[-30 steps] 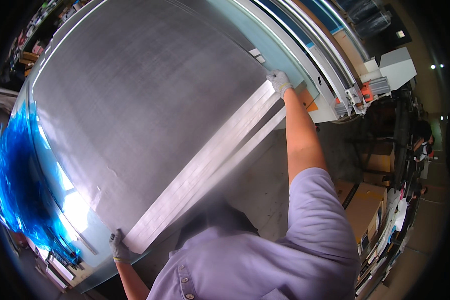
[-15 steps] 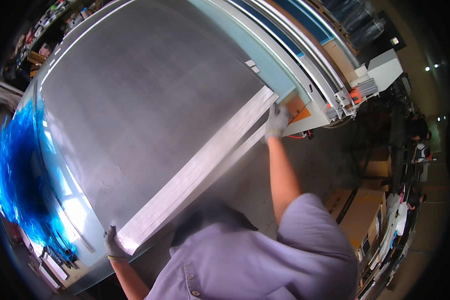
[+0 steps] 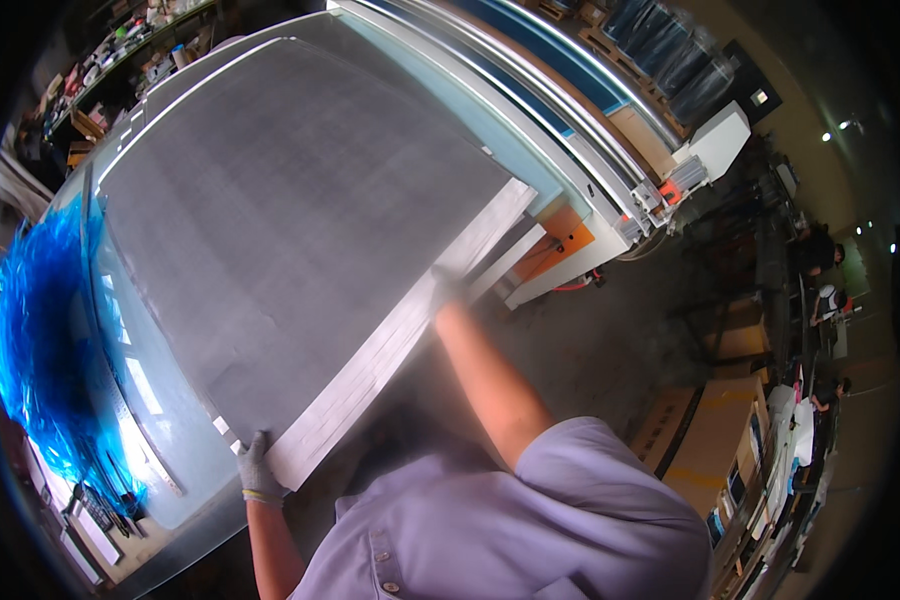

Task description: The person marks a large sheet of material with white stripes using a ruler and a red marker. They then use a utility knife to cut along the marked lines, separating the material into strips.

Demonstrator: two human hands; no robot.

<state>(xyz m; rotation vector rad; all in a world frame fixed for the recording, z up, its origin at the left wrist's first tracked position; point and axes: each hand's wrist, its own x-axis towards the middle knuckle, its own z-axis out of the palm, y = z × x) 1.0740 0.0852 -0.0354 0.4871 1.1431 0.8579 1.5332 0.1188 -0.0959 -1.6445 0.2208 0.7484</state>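
Observation:
A large dark grey sheet (image 3: 300, 220) lies over the table, with a wide whitish band (image 3: 370, 372) along its near edge. My left hand (image 3: 257, 472), in a light knitted glove, is closed on the sheet's near left corner. Its fingertips rest on top, beside a small white tab (image 3: 222, 428); the fingers beneath are hidden. My right hand (image 3: 446, 292), also gloved, lies on or just over the middle of the whitish band. It is smeared by motion, so its fingers do not show clearly.
A pale glass-like tabletop (image 3: 160, 440) borders the sheet. Blue plastic film (image 3: 45, 350) is heaped at the left. At the far right run a machine's metal rollers (image 3: 570, 95), with an orange panel (image 3: 560, 245) near their end. Cardboard boxes (image 3: 705, 430) stand at right.
My right hand has moved left and nearer, from the band's far right end to its middle. My left hand has shifted slightly right at the corner. The whole view has shifted a little.

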